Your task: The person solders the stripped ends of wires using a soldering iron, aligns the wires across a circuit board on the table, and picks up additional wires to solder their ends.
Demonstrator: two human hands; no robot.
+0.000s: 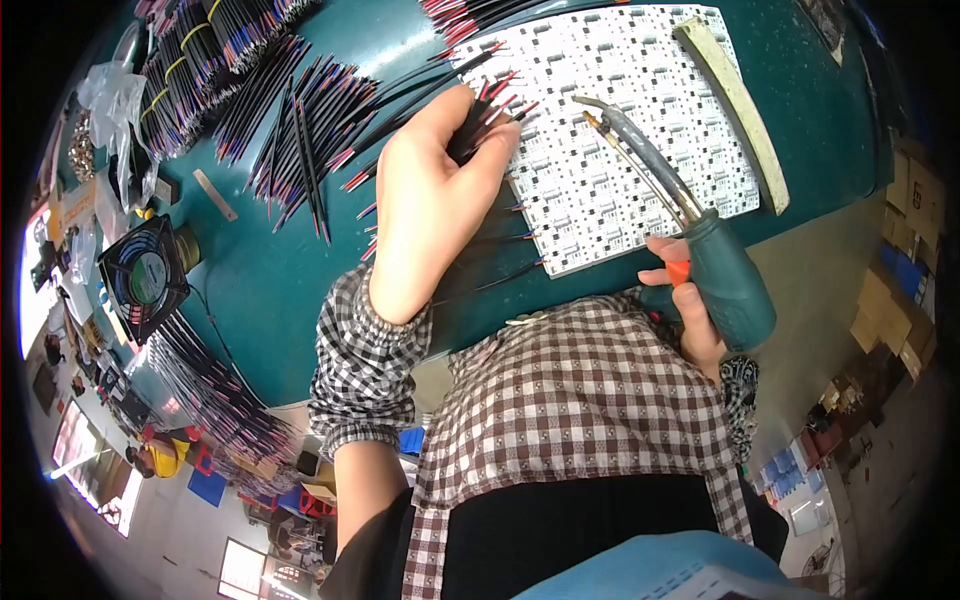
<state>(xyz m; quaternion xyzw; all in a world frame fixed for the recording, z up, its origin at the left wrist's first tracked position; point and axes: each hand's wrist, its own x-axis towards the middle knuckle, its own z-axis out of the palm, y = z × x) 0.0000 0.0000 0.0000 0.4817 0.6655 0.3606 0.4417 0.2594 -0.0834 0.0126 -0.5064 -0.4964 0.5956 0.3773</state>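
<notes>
My left hand [435,185] is closed around several black wires [485,118] with red ends, over the left edge of a white circuit board panel [590,200]. The panel is covered in small dark components, and a few wires reach its left edge. In my right hand [698,315] is a soldering gun [730,285] with a dark green body and an orange-red trigger. Its long metal tip points up and left above the panel, near the wire ends but apart from them. The gun's body hides part of my right hand.
Piles of black wires [310,130] cover the table's left side, with banded bundles [200,50] behind. A pale strip [735,110] lies along the panel's right edge. A small black fan [145,278] stands at the left, near more wires [215,390]. Cardboard boxes [885,315] sit far right.
</notes>
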